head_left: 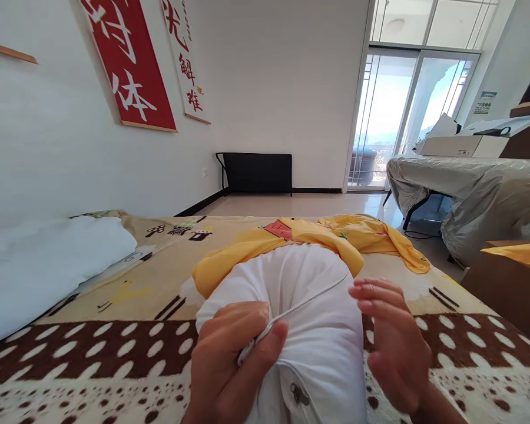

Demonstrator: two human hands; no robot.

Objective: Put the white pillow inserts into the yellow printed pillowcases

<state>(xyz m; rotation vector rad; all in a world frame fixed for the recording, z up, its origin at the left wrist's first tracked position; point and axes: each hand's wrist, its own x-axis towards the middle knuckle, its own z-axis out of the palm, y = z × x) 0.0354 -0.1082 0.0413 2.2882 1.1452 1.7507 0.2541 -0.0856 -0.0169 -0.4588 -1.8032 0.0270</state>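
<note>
A plump white fabric bundle [318,312], gathered in folds at its far end, lies in front of me on the patterned blanket [229,235]. My left hand [238,359] is closed over the bundle, pinching a thin white cord [311,301] between thumb and fingers. From that grip one stretch of cord runs up and right across the bundle, and another runs down its near side. Beside the bundle's right edge is my right hand [391,341], fingers out and nothing visible in it. A small dark metallic piece [298,393] shows low on the bundle.
Yellow cloth garments [362,232] lie just beyond the bundle. At the left is a white pillow [62,259]. A cardboard box [494,294] stands by the right side, and a plastic-covered table [459,176] with boxes is farther back.
</note>
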